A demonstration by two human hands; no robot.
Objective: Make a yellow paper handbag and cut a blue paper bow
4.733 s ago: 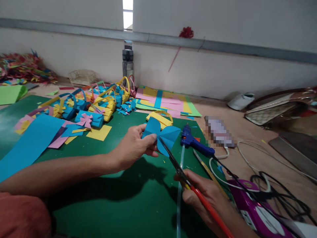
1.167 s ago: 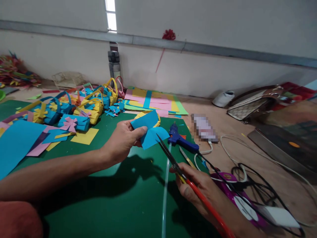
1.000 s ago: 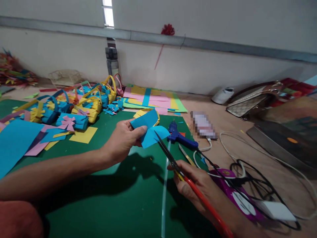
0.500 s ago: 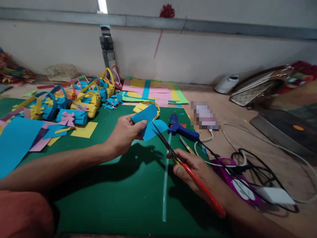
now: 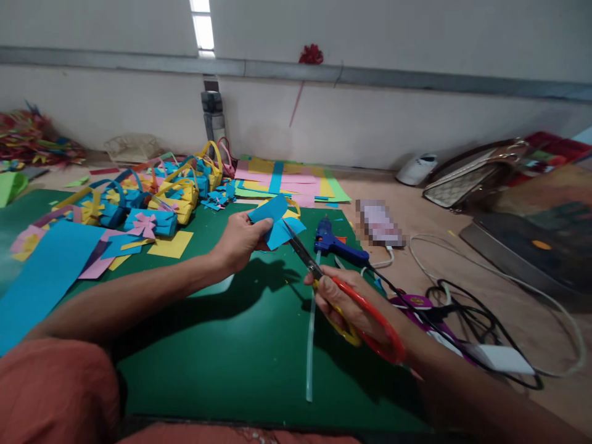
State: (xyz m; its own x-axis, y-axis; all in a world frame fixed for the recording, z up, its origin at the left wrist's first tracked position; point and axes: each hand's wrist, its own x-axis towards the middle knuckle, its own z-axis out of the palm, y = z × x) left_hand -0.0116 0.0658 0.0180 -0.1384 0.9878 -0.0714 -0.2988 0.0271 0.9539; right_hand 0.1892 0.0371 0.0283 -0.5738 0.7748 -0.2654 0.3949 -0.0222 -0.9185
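Observation:
My left hand [image 5: 240, 242] pinches a piece of blue paper [image 5: 279, 231] between thumb and fingers, above the green board [image 5: 222, 364]. The paper is folded or partly cut, with flaps pointing up and to the right. In my right hand [image 5: 345, 296] is a pair of scissors [image 5: 374, 320] with red and yellow handles. Its blades reach up-left to the paper's edge near its middle. Just behind the paper sits a small yellow paper basket [image 5: 292, 208], mostly hidden. A blue glue gun [image 5: 335, 242] with a long clear glue stick [image 5: 311, 351] lies right of the paper.
Several paper baskets [image 5: 150, 221] with bows stand at the left, behind a large blue sheet [image 5: 50, 274]. Stacked coloured paper [image 5: 296, 179] lies at the back. On the right are a phone [image 5: 382, 223], tangled cables [image 5: 462, 320], a purple power strip [image 5: 416, 302] and a handbag [image 5: 456, 182].
The scissors have turned so both handle loops show, and their blades look closer together at the paper. The camera view has tilted up slightly. My left hand still holds the blue paper.

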